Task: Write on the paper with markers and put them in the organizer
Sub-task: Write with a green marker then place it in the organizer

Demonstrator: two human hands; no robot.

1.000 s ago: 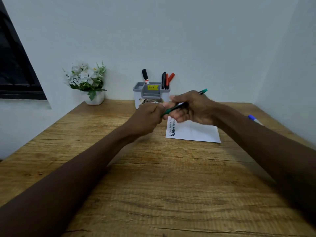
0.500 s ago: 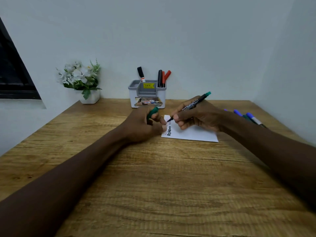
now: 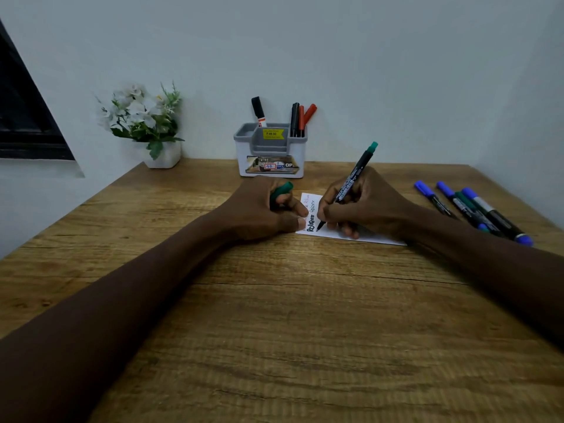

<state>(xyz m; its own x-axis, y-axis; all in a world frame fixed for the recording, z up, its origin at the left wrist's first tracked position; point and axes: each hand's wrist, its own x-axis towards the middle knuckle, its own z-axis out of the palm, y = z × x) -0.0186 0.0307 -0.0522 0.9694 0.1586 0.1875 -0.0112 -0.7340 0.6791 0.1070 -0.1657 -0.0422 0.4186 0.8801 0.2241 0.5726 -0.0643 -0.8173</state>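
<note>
The right hand (image 3: 363,206) grips a green marker (image 3: 351,184), with the fingers curled around its black barrel. The marker is tilted, so that its green end points up toward 1 o'clock and its dark tip touches the paper (image 3: 312,198) just beside the thick black word. The paper is a small white sheet that lies flat on the wooden table (image 3: 274,315), a little beyond the middle of it. The right hand covers most of the paper's right part. Some thinner lines of writing are near the far edge of the paper, but they are too small to read.

The left hand (image 3: 262,209) rests on the table at 9 o'clock from the paper. It holds the green cap (image 3: 282,190) in its curled fingers, and its thumb and one fingertip press on the left edge of the sheet.

The organizer (image 3: 271,154) stands at 11 o'clock from the paper, against the wall. It holds one black marker (image 3: 258,111) in the left part and a few black and red markers (image 3: 300,117) in the right part.

Several loose markers (image 3: 470,209) with blue and green caps lie together on the table at 3 o'clock from the paper. A white pot with flowers (image 3: 143,117) stands in the far left corner, at 10 o'clock.
</note>
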